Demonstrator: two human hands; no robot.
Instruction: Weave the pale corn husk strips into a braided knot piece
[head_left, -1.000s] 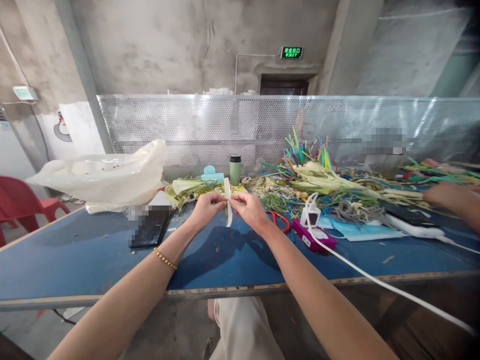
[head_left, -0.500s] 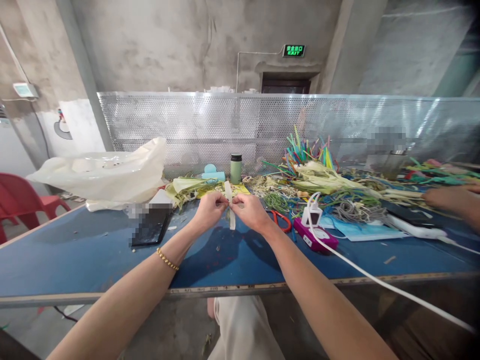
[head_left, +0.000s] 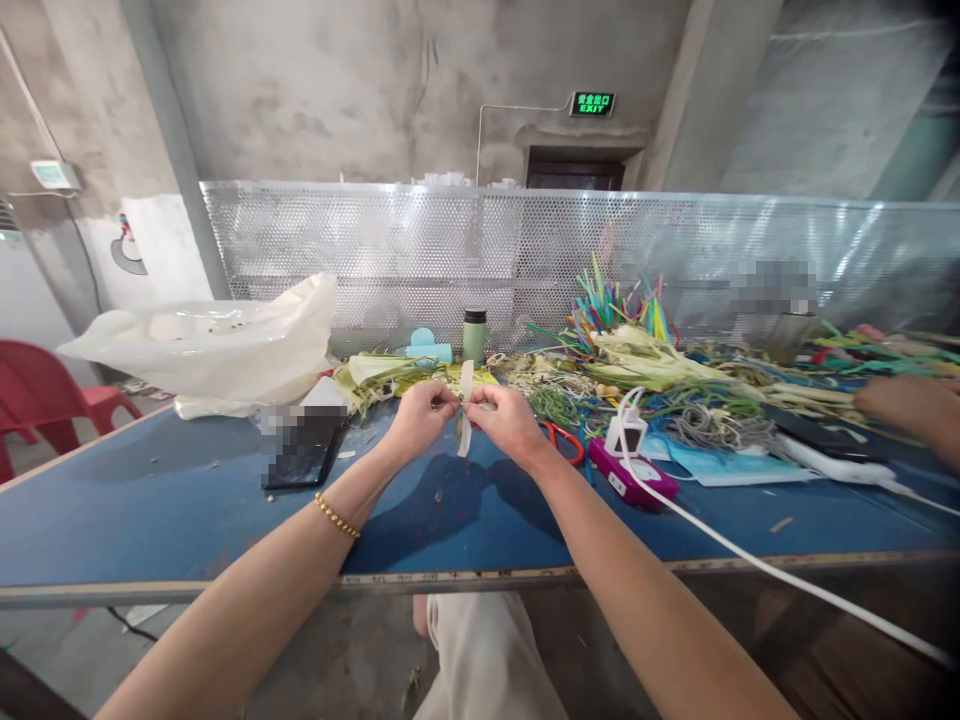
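Note:
Over the middle of the blue table, my left hand (head_left: 421, 420) and my right hand (head_left: 506, 420) meet with fingertips pinched. Between them is a narrow pale strip (head_left: 465, 440) that looks like dried corn husk. It stands nearly upright, its ends showing above and below my fingers, leaning slightly right at the top. My fingertips hide its middle. Just behind my hands lie pale green husks (head_left: 384, 370) and something yellow (head_left: 484, 378). Orange-red scissor handles (head_left: 576, 452) rest to the right of my right hand.
A green bottle (head_left: 474, 345) stands behind my hands. To the left are a dark phone (head_left: 319, 460) and a plastic bag (head_left: 225, 345). On the right, a purple power socket (head_left: 626, 478) trails a white cable (head_left: 757, 560) past the table edge. Another person's hand (head_left: 911, 405) is at far right.
The strip has tilted a little, its top moving to the right. Both hands keep their pinch in nearly the same place. The whole view has shifted slightly.

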